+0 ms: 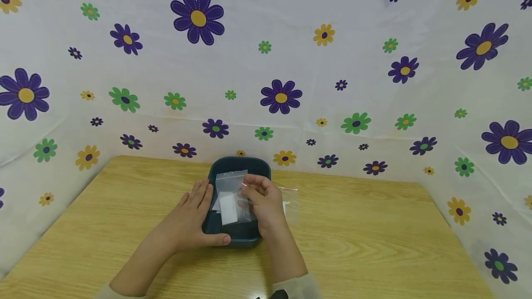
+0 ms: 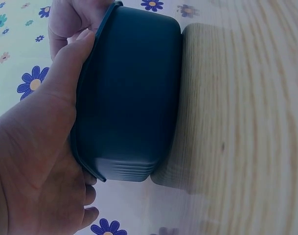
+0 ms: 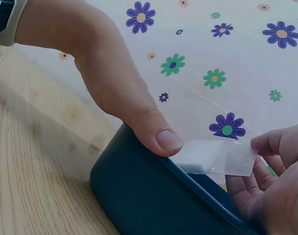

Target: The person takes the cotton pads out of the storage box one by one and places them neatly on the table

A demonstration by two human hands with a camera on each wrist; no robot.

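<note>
Bin (image 1: pixel 241 164) sits on the counter (image 1: pixel 374 234), apparently steadied by the left hand (image 1: pixel 189 223), outstretched against it, while the right hand (image 1: pixel 267 204) pinches a bag (image 1: pixel 231 196) above it.

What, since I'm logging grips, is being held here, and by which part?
The right hand pinches a clear bag by its side edge, on the right in the head view. The left hand rests against the dark blue tub.

Soft, rather dim light leaves slight glare on the table (image 1: pixel 357 234).
</note>
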